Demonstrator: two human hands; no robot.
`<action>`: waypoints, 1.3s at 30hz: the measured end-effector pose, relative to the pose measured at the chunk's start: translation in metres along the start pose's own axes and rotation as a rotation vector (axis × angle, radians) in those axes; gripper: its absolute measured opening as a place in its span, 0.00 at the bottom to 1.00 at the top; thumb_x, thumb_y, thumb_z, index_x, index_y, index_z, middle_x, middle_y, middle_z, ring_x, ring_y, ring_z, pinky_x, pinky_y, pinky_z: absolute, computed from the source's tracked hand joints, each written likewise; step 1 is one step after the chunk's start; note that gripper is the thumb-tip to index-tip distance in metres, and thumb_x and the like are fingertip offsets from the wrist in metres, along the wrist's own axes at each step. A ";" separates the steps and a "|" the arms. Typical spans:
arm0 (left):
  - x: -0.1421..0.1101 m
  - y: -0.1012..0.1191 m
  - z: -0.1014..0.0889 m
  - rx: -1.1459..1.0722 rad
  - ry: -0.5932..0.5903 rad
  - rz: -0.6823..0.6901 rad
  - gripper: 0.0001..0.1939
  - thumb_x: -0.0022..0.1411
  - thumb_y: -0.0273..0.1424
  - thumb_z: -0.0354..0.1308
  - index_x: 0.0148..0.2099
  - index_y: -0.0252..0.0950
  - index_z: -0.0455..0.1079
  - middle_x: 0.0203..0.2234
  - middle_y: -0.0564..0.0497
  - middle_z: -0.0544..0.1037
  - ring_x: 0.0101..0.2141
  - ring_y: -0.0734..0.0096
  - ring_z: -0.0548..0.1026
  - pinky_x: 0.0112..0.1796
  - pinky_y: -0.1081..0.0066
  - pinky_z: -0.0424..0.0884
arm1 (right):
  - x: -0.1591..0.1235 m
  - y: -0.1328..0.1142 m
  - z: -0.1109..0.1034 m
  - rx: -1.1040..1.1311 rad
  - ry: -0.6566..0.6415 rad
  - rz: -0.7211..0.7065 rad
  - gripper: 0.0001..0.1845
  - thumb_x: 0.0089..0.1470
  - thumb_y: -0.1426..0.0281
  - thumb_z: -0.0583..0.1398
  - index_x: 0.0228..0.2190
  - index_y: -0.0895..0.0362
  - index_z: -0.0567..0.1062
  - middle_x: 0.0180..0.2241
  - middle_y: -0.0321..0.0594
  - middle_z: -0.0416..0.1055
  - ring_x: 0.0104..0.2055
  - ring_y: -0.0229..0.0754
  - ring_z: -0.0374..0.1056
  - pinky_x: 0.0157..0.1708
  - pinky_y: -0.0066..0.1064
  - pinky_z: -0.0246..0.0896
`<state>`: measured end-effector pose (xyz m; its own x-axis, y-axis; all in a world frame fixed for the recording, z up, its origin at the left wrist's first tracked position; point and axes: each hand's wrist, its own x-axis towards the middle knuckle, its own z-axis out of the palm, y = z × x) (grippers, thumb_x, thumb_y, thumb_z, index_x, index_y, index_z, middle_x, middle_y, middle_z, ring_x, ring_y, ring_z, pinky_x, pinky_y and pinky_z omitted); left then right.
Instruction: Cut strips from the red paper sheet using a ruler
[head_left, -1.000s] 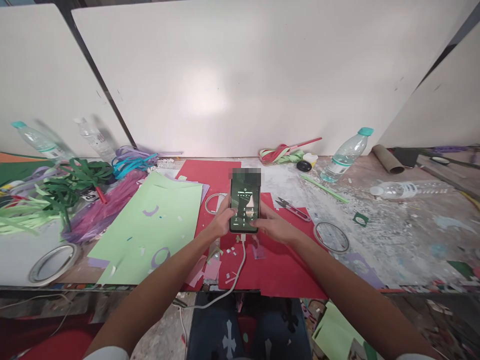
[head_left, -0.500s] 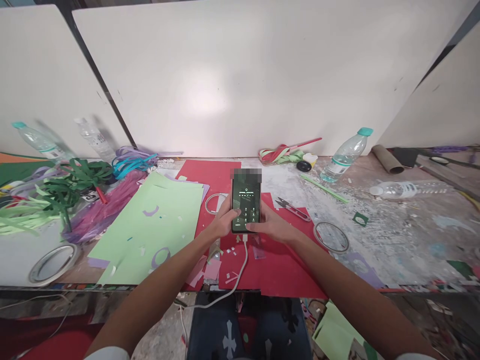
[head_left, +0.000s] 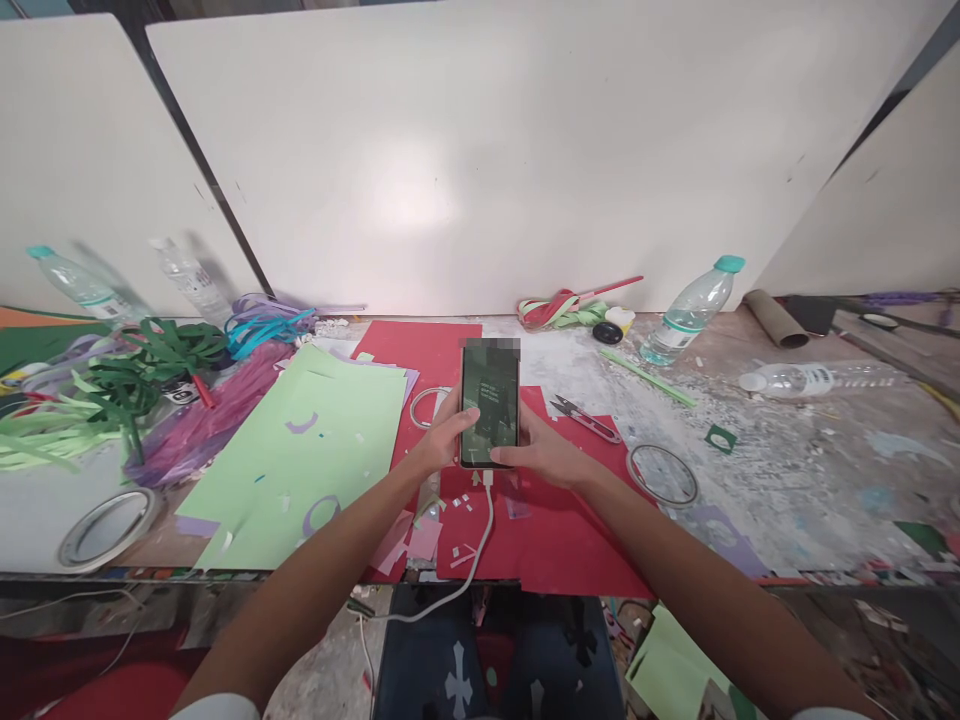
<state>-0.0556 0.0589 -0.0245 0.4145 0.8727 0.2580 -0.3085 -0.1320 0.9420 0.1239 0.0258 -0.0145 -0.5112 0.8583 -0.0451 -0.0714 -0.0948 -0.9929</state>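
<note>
A dark-screened smartphone (head_left: 490, 390) is held upright above the red paper (head_left: 577, 530), gripped at its sides by both hands. My left hand (head_left: 445, 435) wraps its left edge, the thumb lying over the screen. On the right edge is my right hand (head_left: 541, 450), its thumb across the lower screen. Fingers behind the phone are hidden. A white charging cable (head_left: 487, 530) is plugged into the bottom and curves down over the table edge. Thread snips (head_left: 589, 418) lie right of my right hand, and a tape roll (head_left: 427, 408) is partly behind my left hand.
Light green paper sheets (head_left: 300, 460) with purple scraps cover the left of the table. Beyond them lie green paper strips (head_left: 157, 365) and a pink plastic bag (head_left: 202, 430). At right stand a water bottle (head_left: 686, 315) and a flat tape roll (head_left: 663, 475). A white panel (head_left: 525, 150) rises behind.
The phone's screen has changed from a number keypad to a dim view with a few lines of small text. My left thumb has lifted slightly; both hands stay on the phone.
</note>
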 end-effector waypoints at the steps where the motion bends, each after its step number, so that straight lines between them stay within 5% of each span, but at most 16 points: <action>1: 0.002 0.002 0.001 -0.051 0.034 0.000 0.24 0.57 0.43 0.59 0.53 0.38 0.67 0.43 0.45 0.75 0.41 0.56 0.75 0.40 0.61 0.70 | -0.001 -0.001 0.001 -0.006 -0.022 0.018 0.40 0.48 0.66 0.67 0.58 0.49 0.55 0.37 0.38 0.71 0.24 0.35 0.64 0.19 0.27 0.61; 5: 0.008 0.014 0.004 -0.258 0.206 -0.058 0.21 0.55 0.44 0.60 0.46 0.36 0.70 0.35 0.47 0.78 0.33 0.58 0.77 0.34 0.63 0.70 | -0.004 -0.006 0.011 -0.023 -0.082 0.089 0.42 0.48 0.67 0.67 0.59 0.50 0.54 0.37 0.39 0.72 0.23 0.34 0.64 0.19 0.27 0.59; 12: 0.010 0.027 0.009 -0.367 0.232 -0.072 0.23 0.57 0.44 0.57 0.52 0.39 0.68 0.36 0.50 0.78 0.32 0.62 0.77 0.33 0.65 0.71 | -0.006 0.001 0.017 0.064 -0.090 0.162 0.32 0.51 0.69 0.64 0.54 0.50 0.57 0.29 0.34 0.71 0.19 0.34 0.62 0.17 0.26 0.59; 19: 0.013 0.016 -0.002 -0.304 0.359 -0.311 0.21 0.53 0.44 0.58 0.42 0.33 0.71 0.27 0.48 0.78 0.28 0.58 0.77 0.30 0.62 0.72 | -0.005 0.006 0.020 0.088 -0.144 0.181 0.31 0.53 0.69 0.62 0.54 0.48 0.56 0.35 0.37 0.73 0.19 0.34 0.65 0.15 0.26 0.61; 24: 0.012 0.018 -0.004 -0.277 0.288 -0.165 0.34 0.41 0.28 0.55 0.55 0.36 0.67 0.36 0.50 0.79 0.35 0.58 0.76 0.33 0.64 0.70 | -0.006 0.001 0.022 0.124 -0.101 0.193 0.29 0.51 0.69 0.62 0.53 0.49 0.58 0.36 0.39 0.73 0.21 0.35 0.66 0.16 0.28 0.63; 39: 0.009 0.024 0.002 -0.380 0.115 -0.039 0.40 0.43 0.29 0.52 0.63 0.36 0.60 0.47 0.46 0.75 0.40 0.55 0.74 0.38 0.60 0.68 | -0.007 0.001 0.020 0.102 -0.077 0.215 0.33 0.50 0.76 0.56 0.56 0.49 0.55 0.36 0.41 0.74 0.18 0.36 0.65 0.13 0.27 0.61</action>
<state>-0.0575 0.0626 0.0012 0.3403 0.9235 0.1771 -0.5983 0.0674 0.7984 0.1100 0.0100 -0.0129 -0.5876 0.7722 -0.2415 -0.0385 -0.3248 -0.9450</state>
